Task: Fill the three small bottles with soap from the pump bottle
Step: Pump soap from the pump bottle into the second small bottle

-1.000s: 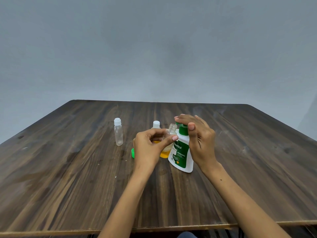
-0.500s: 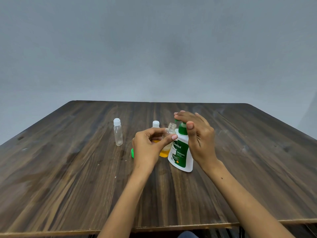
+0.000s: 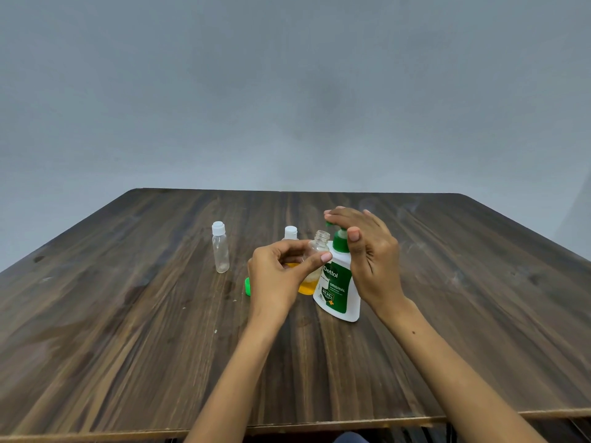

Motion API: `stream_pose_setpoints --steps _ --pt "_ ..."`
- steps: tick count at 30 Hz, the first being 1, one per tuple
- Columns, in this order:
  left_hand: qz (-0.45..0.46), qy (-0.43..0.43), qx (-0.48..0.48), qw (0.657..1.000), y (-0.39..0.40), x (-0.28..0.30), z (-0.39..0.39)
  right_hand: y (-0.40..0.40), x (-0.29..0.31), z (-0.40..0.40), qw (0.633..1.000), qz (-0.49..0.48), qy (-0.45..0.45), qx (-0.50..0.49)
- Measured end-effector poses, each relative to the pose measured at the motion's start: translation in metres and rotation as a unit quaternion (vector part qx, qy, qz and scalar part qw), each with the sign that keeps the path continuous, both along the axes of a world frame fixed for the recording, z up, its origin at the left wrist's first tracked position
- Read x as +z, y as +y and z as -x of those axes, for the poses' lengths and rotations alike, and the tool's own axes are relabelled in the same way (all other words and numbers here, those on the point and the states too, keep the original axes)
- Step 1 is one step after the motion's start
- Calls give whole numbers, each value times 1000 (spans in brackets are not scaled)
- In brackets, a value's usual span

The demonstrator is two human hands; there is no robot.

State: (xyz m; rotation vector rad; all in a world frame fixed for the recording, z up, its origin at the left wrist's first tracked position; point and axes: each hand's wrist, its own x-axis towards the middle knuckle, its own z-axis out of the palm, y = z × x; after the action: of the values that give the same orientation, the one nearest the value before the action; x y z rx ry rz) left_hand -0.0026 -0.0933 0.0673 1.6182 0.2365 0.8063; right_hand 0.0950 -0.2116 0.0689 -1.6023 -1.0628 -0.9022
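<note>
At tabletop (image 3: 128, 314) centre | your left hand (image 3: 278, 276) grip pinches the uncapped small bottle (image 3: 316, 251) under the Dettol pump bottle (image 3: 339, 289) nozzle | right hand (image 3: 367, 251) fingers flat on pump | step: filling | next: press, keeping mouth aligned.

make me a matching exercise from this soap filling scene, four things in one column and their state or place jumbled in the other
Things:
1. far-left small bottle
2. open small bottle
3. pump bottle
4. green cap

States or places:
A. pressed from above by the right hand
B. lying on the table
C. capped white, clear, standing alone
D. held by the left hand

Pairs: 1-C, 2-D, 3-A, 4-B
</note>
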Motion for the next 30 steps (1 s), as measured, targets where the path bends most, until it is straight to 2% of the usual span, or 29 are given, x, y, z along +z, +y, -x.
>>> stream_pose_setpoints --steps 30 --pt "8 5 -8 1000 -1 1 1 2 -2 1 1000 -19 5 1"
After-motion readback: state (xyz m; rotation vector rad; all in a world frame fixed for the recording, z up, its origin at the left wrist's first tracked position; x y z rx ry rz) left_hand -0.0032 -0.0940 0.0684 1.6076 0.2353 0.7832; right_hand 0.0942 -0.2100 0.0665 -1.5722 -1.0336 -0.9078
